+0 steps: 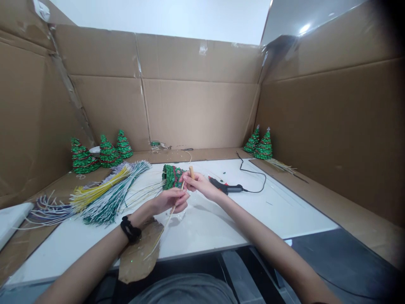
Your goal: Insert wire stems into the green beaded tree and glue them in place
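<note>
Two hands (171, 201) (196, 185) on strand (166, 224), trees (263, 147) inside cardboard (199, 112)

Right front of white board (284, 215) being left open; passage behind being crossed by glue gun cord (263, 174), left being blocked by strand bundles (109, 196).

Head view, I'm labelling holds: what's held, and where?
Left hand and right hand pinch a pale strand partway along; right also holds a tan peg below its top.
</note>
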Demonstrator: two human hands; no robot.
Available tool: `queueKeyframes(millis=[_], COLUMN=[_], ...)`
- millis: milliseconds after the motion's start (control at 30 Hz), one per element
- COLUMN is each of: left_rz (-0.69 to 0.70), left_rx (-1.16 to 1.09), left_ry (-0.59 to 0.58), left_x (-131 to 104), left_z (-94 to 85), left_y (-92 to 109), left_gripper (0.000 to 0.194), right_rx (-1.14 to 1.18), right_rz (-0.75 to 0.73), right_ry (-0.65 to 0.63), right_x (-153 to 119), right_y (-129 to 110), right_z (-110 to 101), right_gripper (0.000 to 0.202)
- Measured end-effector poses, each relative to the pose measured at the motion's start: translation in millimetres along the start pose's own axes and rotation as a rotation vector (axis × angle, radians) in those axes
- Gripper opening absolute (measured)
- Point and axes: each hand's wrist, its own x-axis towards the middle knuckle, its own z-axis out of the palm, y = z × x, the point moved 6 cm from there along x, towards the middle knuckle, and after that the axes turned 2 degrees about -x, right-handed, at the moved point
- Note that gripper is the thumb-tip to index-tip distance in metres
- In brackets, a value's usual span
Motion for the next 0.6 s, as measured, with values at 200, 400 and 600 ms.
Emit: queueKeyframes(millis=[200, 400, 600], left_rz=[0.039, 0.053, 0.100], left_rx=[0.005, 0.090, 0.078], left_ry=[0.021, 0.322, 0.358], left_x=[2.0, 6.0, 6.6], left_z=[-2.5, -23.0, -22.7], left_y=[1.4, -4.9, -2.6], left_gripper=[0.041, 0.038, 0.033], right_rx=[0.007, -0.078, -0.068], right_rz=[-0.016, -0.067, -0.033], right_ry=[0.012, -0.040, 0.060], right_x=[0.1, -2.1, -0.8], right_y=[4.1, -0.5, 5.7], right_z=[-2.0, 5.3, -0.6], right_gripper=[0.044, 0.048, 0.050])
